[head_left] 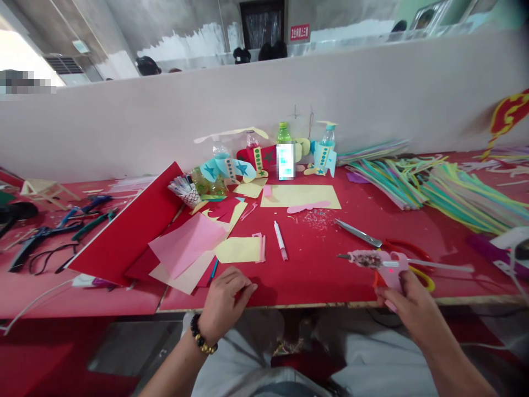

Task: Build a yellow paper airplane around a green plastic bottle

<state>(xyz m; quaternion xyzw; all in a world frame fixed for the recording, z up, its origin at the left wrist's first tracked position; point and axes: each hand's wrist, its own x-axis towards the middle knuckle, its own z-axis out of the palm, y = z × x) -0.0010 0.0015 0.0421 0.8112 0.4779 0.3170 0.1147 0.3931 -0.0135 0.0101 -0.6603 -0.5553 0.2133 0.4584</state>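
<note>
In my right hand (pixel 407 298) is a pink hot glue gun (pixel 390 267), its nozzle pointing left and a clear glue stick (pixel 442 265) standing out of its back. The hand grips the handle just above the table's front edge. My left hand (pixel 229 295) rests at the same edge, fingers curled in and nothing visible in them. Close beyond it lie a cream paper piece (pixel 237 250) with pink strips at one end and a blue pen (pixel 214 269). A white-and-pink pen (pixel 280 241) lies between the hands. Past the glue gun are open scissors (pixel 359 232) with red handles.
Decorated plastic bottles (pixel 329 137) line the white partition (pixel 165 116). Pipe cleaners (pixel 430 182) are heaped at right. Pink paper (pixel 192 240), a slanted red board (pixel 128 226) and a pen holder (pixel 190 196) stand left; pliers (pixel 88 225) lie beyond. Cream paper (pixel 306 194) lies mid-table.
</note>
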